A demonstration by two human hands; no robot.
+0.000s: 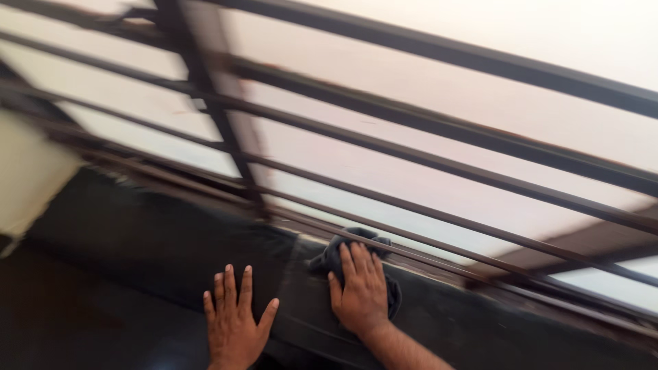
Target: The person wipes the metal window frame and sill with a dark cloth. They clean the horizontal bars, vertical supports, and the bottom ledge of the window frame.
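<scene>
Left hand: my left hand [233, 322] lies flat on the dark ledge [157, 240] with the fingers spread wide, gripping nothing, near the ledge's front edge.

Right hand: my right hand [360, 291] presses palm-down on a dark cloth [343, 255], fingers stretched over it rather than curled around it; it pins the cloth to the ledge more than it grips it.

Cloth: bunched up at the back edge of the ledge, just below the lowest window bars [439, 154], sticking out above and to both sides of my fingers.

Progress: I judge the wiping to be in mid-course. The cloth sits about midway along the ledge, but the picture is blurred and I cannot tell which stretch is clean and which is not.

Around: the dark metal bars run in slanted lines across a bright pane [480, 89]; an upright bar [212, 103] crosses them on the left. A pale wall [31, 171] shows at the far left.

In the way: the lowest bars sit close over the back edge, leaving a tight gap for the cloth.
</scene>
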